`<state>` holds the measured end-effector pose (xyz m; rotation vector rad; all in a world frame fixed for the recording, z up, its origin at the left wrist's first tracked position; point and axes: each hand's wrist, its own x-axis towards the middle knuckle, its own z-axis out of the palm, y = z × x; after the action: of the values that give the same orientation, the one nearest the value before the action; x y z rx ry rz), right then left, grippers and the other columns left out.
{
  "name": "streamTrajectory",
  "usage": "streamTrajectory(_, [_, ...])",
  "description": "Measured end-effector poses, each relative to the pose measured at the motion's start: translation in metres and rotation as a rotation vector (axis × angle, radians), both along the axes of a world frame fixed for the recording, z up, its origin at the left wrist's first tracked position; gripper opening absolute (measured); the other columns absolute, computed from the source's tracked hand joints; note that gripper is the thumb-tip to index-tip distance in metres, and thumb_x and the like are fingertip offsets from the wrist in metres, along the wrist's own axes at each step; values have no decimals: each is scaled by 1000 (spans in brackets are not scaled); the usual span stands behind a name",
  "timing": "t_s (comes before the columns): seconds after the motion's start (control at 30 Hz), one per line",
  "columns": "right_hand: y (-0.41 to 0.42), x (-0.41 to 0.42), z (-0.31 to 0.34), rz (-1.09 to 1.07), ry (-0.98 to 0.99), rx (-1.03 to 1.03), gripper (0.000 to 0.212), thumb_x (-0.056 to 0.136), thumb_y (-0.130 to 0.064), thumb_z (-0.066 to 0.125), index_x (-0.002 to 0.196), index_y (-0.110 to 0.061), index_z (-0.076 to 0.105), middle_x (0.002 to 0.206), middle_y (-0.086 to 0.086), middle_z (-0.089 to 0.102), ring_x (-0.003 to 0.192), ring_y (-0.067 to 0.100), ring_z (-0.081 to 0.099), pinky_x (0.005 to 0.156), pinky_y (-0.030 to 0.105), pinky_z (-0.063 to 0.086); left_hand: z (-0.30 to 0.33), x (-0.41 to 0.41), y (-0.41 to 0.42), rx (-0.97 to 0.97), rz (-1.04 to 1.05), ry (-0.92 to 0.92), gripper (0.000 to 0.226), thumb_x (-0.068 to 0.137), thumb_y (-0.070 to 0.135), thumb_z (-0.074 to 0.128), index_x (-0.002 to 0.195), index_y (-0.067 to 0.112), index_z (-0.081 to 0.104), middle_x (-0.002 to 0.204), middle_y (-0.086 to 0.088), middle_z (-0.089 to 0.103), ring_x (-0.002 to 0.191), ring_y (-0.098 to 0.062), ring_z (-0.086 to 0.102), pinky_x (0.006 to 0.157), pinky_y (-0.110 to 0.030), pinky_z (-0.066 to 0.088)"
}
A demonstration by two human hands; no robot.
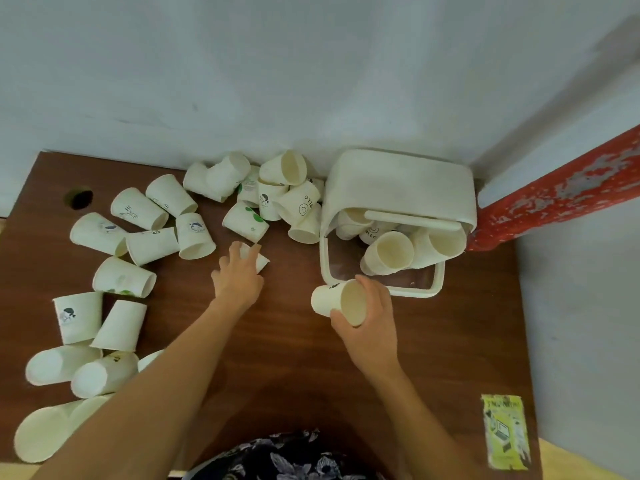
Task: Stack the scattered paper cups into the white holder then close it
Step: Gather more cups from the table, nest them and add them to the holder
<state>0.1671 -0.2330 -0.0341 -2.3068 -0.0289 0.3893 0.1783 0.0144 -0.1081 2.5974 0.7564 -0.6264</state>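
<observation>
With the right hand [369,318] gripping 1 cup [341,301] just near the white holder [398,216] and the left hand [239,275] closing on another cup [258,259] – the loosely tumbled cups inside [412,247] could block stacking.

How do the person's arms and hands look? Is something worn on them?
Both forearms are bare, with no sleeves in view. The left hand and right hand wear no gloves, and no rings, watch or bracelet show. At the bottom edge lies dark clothing with a pale floral print.
</observation>
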Motion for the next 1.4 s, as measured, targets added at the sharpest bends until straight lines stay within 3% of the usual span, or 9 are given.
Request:
streamTrajectory(0.2, [4,8,20,-79,-170,-30,63,80,-33,75,136,-34,45,139,-13,45,128,8,41,100,32,44,6,-17,-2,-121,20,-112,32,91,28,62,121,19,56,134,-7,42,102,-28,57,80,-38,51])
streamTrajectory(0.3, [4,15,31,-151,-269,-34,57,82,-29,75,133,-30,52,143,-12,46,132,10,38,100,20,35,24,-24,-4,-188,56,-208,23,91,35,61,107,19,64,131,-2,47,94,-23,61,76,-33,50])
streamTrajectory(0.47, [-10,35,41,-317,-472,-92,18,89,-28,71,107,-22,70,154,-6,33,136,10,30,90,26,37,61,-32,-12,-242,92,-421,16,89,38,65,92,22,64,136,5,44,91,-15,62,73,-28,47])
streamTrajectory(0.67, [-14,55,45,-244,-497,-198,16,91,-29,68,96,-15,74,158,-6,26,136,23,35,74,29,44,105,-28,-35,-379,66,-624,10,88,31,68,88,22,65,148,16,34,82,-4,64,78,-28,53])
streamTrajectory(0.83, [-17,50,38,-234,-519,-192,9,88,-25,72,95,-20,74,156,-2,31,135,31,36,65,33,51,131,-21,-58,-439,60,-724,9,88,28,69,91,20,68,148,16,36,92,-6,65,82,-24,55])
streamTrajectory(1.07, [-24,52,12,-136,-335,-265,16,95,-19,63,108,-24,70,162,-3,12,145,28,19,75,49,59,138,-14,-81,-457,48,-686,9,87,30,70,92,23,69,146,18,39,88,-4,64,82,-25,56])
streamTrajectory(1.13, [-26,56,1,-69,-295,-352,14,94,-18,62,106,-23,68,163,-1,9,147,31,16,87,56,55,139,-12,-87,-447,40,-683,8,88,31,70,92,23,69,146,18,39,88,-2,63,81,-23,55])
streamTrajectory(1.27, [-31,57,-13,-25,-302,-368,26,91,-19,66,115,-26,65,162,4,16,147,33,18,108,58,38,140,-6,-99,-440,20,-706,7,87,27,70,92,22,70,147,16,39,96,-1,61,82,-21,54])
streamTrajectory(1.4, [-35,55,-14,-63,-361,-319,29,89,-22,69,118,-23,63,152,3,35,142,30,27,111,54,34,140,1,-110,-410,-24,-748,6,87,26,70,92,22,69,148,14,37,101,-4,59,83,-27,56])
